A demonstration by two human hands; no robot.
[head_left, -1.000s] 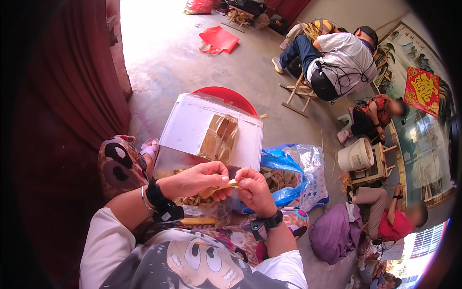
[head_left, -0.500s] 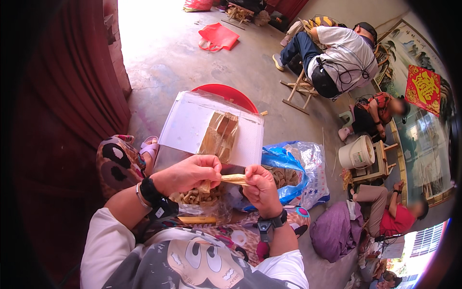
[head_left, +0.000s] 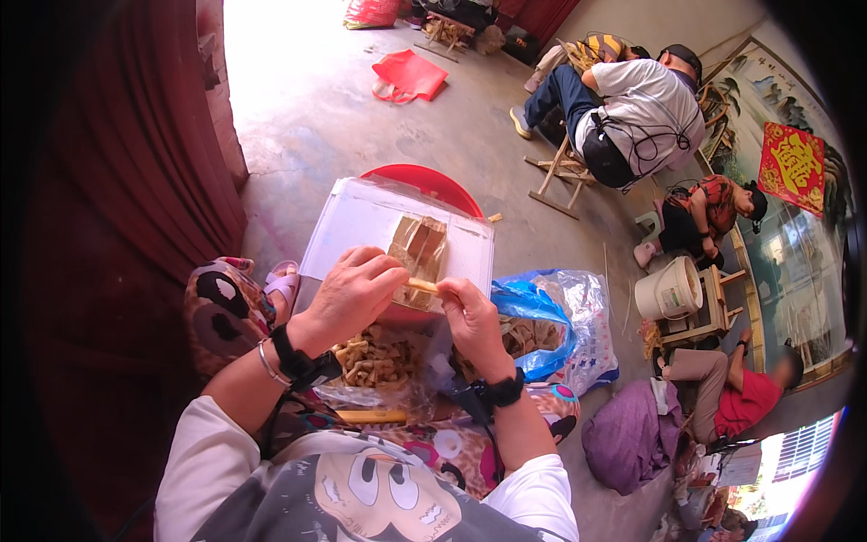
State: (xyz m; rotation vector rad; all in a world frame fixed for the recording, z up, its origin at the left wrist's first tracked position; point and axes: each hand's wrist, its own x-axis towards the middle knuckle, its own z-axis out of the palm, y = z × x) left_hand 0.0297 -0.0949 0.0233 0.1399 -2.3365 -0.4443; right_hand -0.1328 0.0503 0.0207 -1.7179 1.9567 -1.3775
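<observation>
My left hand (head_left: 359,287) and my right hand (head_left: 473,318) each pinch one end of a short, pale yellow rolled strip (head_left: 421,285). The strip stretches between them above the near edge of a white board (head_left: 348,228). On the board, just beyond my fingers, lies a brown block-shaped bundle (head_left: 419,242) with clear film over it. Below my hands sits a clear plastic bag holding many short tan curled pieces (head_left: 375,358). To the right, a blue and clear plastic bag (head_left: 553,359) holds flat, brownish scraps. What the strip is made of I cannot make out.
A red basin (head_left: 433,183) is under the board's far side. A yellow rod (head_left: 372,416) lies across my lap. A red bag (head_left: 408,76) is on the floor ahead. At right are a white bucket (head_left: 670,289), a purple sack (head_left: 632,435) and several seated people.
Both hands have moved up and away from me with the strip, from over the bag of pieces to over the board's near edge. My left hand now turns its back upward.
</observation>
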